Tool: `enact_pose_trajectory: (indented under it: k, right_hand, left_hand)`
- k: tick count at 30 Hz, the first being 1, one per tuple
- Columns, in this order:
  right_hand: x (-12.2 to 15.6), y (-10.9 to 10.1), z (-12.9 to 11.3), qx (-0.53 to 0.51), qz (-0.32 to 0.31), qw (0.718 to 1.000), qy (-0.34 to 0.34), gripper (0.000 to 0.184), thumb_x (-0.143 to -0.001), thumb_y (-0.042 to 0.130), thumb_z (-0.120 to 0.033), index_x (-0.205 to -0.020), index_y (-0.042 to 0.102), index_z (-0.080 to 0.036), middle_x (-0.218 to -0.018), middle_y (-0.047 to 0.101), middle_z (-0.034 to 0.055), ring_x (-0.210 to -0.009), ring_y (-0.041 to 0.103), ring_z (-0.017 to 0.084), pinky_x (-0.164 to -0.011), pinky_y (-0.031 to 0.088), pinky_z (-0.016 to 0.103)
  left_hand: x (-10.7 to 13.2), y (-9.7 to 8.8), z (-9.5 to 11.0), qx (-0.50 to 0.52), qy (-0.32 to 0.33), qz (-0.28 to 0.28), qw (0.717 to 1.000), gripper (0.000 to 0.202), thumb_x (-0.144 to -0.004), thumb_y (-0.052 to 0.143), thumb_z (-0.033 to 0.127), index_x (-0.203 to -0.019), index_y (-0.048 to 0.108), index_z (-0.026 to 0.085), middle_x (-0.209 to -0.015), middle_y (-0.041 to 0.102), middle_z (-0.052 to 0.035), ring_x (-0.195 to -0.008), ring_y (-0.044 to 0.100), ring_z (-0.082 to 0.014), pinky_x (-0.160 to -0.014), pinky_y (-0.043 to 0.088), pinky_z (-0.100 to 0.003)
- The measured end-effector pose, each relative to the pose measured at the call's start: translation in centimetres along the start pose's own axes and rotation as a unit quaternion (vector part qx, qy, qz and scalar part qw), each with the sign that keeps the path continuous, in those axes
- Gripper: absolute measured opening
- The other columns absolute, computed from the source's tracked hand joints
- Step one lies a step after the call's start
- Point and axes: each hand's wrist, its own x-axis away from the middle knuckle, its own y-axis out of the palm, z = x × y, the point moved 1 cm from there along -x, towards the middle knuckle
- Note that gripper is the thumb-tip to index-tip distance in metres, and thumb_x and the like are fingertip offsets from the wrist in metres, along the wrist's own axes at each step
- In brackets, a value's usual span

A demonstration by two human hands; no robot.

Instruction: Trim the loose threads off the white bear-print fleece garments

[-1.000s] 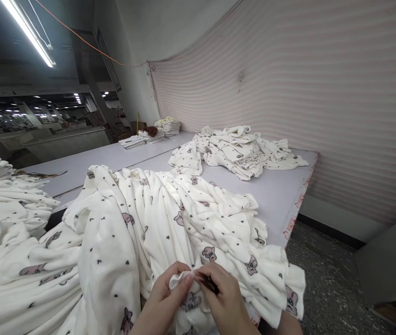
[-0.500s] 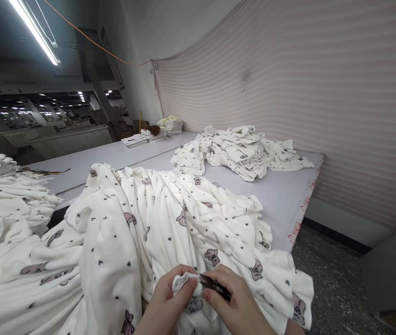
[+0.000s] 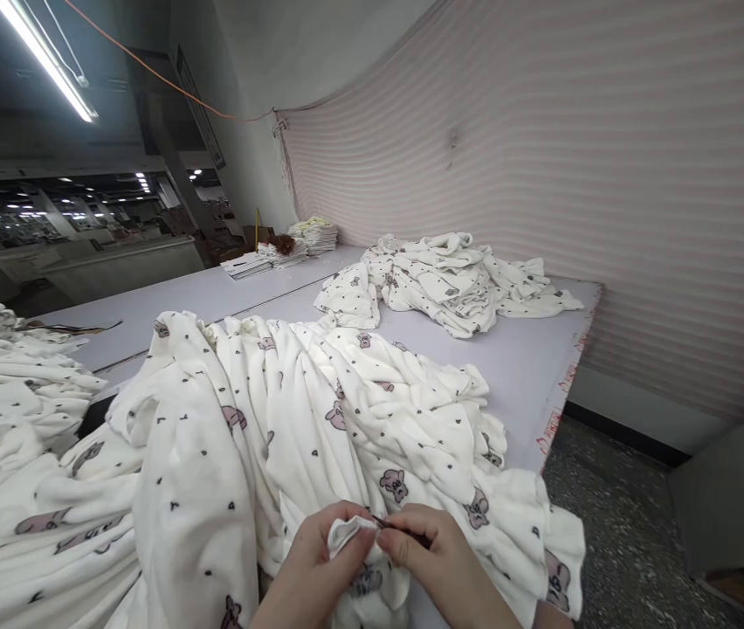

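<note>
Tipped nearer edge-on since half a second ago, looking slimmer now: dark tool, probably thread snips, in the right hand. Otherwise little displaced, apart from a slight leftward drift of the whole view.

At near centre, left hand with thumb and fingers narrow, pinching a folded white cloth edge. Seemingly held so to make the fold stand up firm, right beside the tool's tip. Right hand with thumb and forefinger closed on the tool, tip pointing left toward the pinch, presumably for fine control. Cannot tell the blades' state, parted or together, nor any contact between tip and cloth.

Just beyond the hands, a gathered heap of white printed fabric, slumped over the pale table, likely kept close for easy reach. Farther off, right of centre, a looser pile, perhaps for keeping pieces sorted. At far centre, white stacks. On the left, another layered pile.
</note>
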Motion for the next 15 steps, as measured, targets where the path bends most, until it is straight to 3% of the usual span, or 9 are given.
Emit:
enact_pose_trajectory:
  k: [5, 7, 9, 12, 15]
  right_hand:
    - [-0.2, 1.0, 0.5, -0.08, 0.028, 0.996, 0.01, 0.021, -0.078, 0.067, -0.036, -0.087, 0.068, -0.018, -0.073, 0.059, -0.0004, -0.071, 0.057, 0.017, -0.065, 0.044, 0.024]
    - [-0.4, 1.3, 0.4, -0.052, 0.046, 0.998, -0.011, 0.021, -0.081, 0.063, -0.039, -0.082, 0.062, -0.018, -0.07, 0.056, -0.0013, -0.068, 0.055, 0.015, -0.062, 0.044, 0.023]
    - [-0.8, 1.0, 0.5, -0.01, 0.079, 0.996, -0.035, 0.029, -0.09, 0.051, -0.042, -0.073, 0.055, -0.019, -0.063, 0.05, -0.003, -0.061, 0.05, 0.014, -0.056, 0.041, 0.022]
    - [-1.8, -0.6, 1.1, 0.09, 0.165, 0.981, -0.039, 0.033, -0.095, 0.039, -0.045, -0.076, 0.05, -0.021, -0.058, 0.047, -0.0047, -0.052, 0.046, 0.012, -0.051, 0.037, 0.022]
    - [-3.5, -2.4, 2.6, 0.18, 0.193, 0.964, -0.032, 0.031, -0.095, 0.038, -0.045, -0.076, 0.049, -0.023, -0.056, 0.049, -0.0046, -0.05, 0.047, 0.014, -0.052, 0.035, 0.025]
  left_hand:
    - [-0.6, 0.5, 0.1, 0.001, 0.008, -0.037, 0.999, 0.036, -0.075, 0.061, 0.05, -0.079, 0.063, 0.014, -0.063, 0.05, 0.0025, -0.061, 0.041, -0.0127, -0.058, 0.034, -0.023]
    - [-0.5, -0.3, -0.3, 0.007, -0.001, -0.038, 0.999, 0.034, -0.075, 0.062, 0.049, -0.078, 0.062, 0.015, -0.062, 0.051, 0.0027, -0.061, 0.042, -0.0125, -0.058, 0.035, -0.022]
    - [0.1, -2.4, -1.3, 0.031, -0.03, -0.021, 0.999, 0.032, -0.071, 0.066, 0.047, -0.078, 0.062, 0.016, -0.064, 0.054, 0.0023, -0.063, 0.046, -0.0133, -0.058, 0.036, -0.022]
    - [1.7, -7.5, -4.1, 0.08, -0.098, 0.003, 0.992, 0.034, -0.06, 0.076, 0.044, -0.077, 0.064, 0.017, -0.07, 0.062, 0.001, -0.066, 0.051, -0.0152, -0.06, 0.039, -0.021]
    - [2.8, -11.6, -6.9, 0.123, -0.167, -0.001, 0.978, 0.033, -0.054, 0.079, 0.042, -0.067, 0.062, 0.017, -0.058, 0.058, 0.0031, -0.059, 0.051, -0.0149, -0.057, 0.04, -0.022]
